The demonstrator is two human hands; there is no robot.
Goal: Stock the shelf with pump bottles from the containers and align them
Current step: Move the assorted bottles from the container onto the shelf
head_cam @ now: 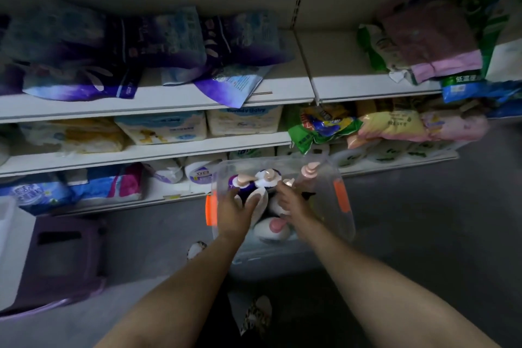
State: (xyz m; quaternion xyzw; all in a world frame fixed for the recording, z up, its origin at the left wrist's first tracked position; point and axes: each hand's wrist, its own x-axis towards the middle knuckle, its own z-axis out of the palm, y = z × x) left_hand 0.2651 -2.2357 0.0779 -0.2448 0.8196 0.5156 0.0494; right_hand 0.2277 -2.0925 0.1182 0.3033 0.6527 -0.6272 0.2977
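Clear container [343, 223], orange latches, on the floor just before the shelf's [158, 151] lowest tier. Inside it: pump bottles [267, 178], white and purple with pink pump heads, some upright, some lying; count unclear, blurred. Left hand [236, 210] in the container, grip curled round a white bottle [258, 202]. Right hand [291, 200] beside it, fingertips hidden; grip cannot be told. Purple bin [59, 260] left of container.

Shop: stocked shelves [158, 99] of packaged goods [79, 65]

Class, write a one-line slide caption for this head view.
Both hands, left hand and right hand, reach into a clear bin of pump bottles below stocked shelves.
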